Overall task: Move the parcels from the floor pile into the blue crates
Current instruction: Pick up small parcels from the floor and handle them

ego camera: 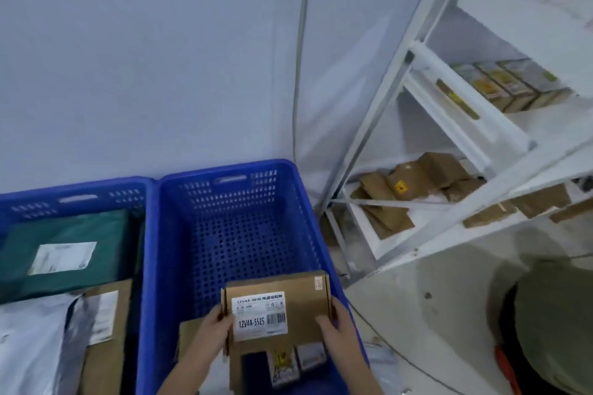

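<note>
A flat brown cardboard parcel (298,301) with a white barcode label hangs over the near end of the right blue crate (179,253). My left hand (210,333) grips its left edge and my right hand (337,329) grips its right edge. Under it lie another brown box (189,337) and two small packets (285,364) in the same crate; the crate's far part shows bare perforated floor. The left blue crate (77,194) holds a green mailer (64,250), a grey-white bag (29,340) and a brown box (109,330).
A white metal rack (449,125) stands at the right with brown boxes (414,183) on its low shelves and printed cartons (510,83) higher up. A pale wall runs behind the crates. A cable lies on the concrete floor (433,308); a dark olive bundle (552,330) sits at the far right.
</note>
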A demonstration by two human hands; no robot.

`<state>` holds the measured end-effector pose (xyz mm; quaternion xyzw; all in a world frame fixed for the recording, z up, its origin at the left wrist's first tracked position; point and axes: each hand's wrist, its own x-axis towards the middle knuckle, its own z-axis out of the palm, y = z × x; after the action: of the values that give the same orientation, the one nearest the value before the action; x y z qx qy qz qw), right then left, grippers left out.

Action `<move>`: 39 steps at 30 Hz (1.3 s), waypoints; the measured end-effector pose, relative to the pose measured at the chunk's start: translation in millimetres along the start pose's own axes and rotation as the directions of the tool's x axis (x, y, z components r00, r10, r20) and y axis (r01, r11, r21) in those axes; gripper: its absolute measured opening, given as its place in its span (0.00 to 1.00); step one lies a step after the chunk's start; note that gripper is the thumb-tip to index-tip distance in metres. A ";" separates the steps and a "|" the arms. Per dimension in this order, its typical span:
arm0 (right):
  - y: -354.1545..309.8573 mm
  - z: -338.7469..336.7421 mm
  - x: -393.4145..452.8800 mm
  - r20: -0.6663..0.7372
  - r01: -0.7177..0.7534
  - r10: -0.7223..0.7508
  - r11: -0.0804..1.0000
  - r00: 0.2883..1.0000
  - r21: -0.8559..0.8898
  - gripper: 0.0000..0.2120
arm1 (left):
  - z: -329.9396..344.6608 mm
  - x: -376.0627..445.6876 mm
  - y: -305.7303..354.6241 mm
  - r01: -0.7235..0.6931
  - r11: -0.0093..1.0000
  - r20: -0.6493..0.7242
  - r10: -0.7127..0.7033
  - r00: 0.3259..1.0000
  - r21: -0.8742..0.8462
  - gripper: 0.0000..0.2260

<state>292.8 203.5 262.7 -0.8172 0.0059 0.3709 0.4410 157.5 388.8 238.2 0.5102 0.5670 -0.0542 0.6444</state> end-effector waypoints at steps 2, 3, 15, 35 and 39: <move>-11.6 12.3 24.3 0.036 0.013 -0.009 0.996 0.999 -0.086 0.24 | -0.9 22.7 2.9 0.012 1.000 0.039 -0.013 0.999 0.019 0.10; -15.3 16.8 36.0 0.056 0.019 -0.012 0.992 0.998 -0.125 0.25 | -1.1 34.2 4.9 0.016 0.999 0.046 -0.018 0.999 0.034 0.10; -4.0 73.7 174.3 0.165 0.275 -0.222 0.702 0.961 -0.657 0.43 | -3.2 174.3 12.1 -0.191 0.846 0.072 0.179 0.981 0.499 0.25; 72.8 132.2 302.6 0.255 0.214 0.173 0.224 0.951 -0.951 0.35 | 53.3 309.6 -57.5 -0.087 0.606 0.124 -0.020 0.992 0.791 0.23; 74.5 141.3 312.0 0.200 0.172 0.193 0.152 0.961 -0.973 0.31 | 55.7 314.6 -60.5 -0.088 0.602 0.144 -0.046 0.989 0.794 0.18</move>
<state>409.0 359.6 -29.0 -0.8449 -0.2930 0.3980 -0.2047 266.3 480.1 -54.2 0.7450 0.4274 -0.3318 0.3901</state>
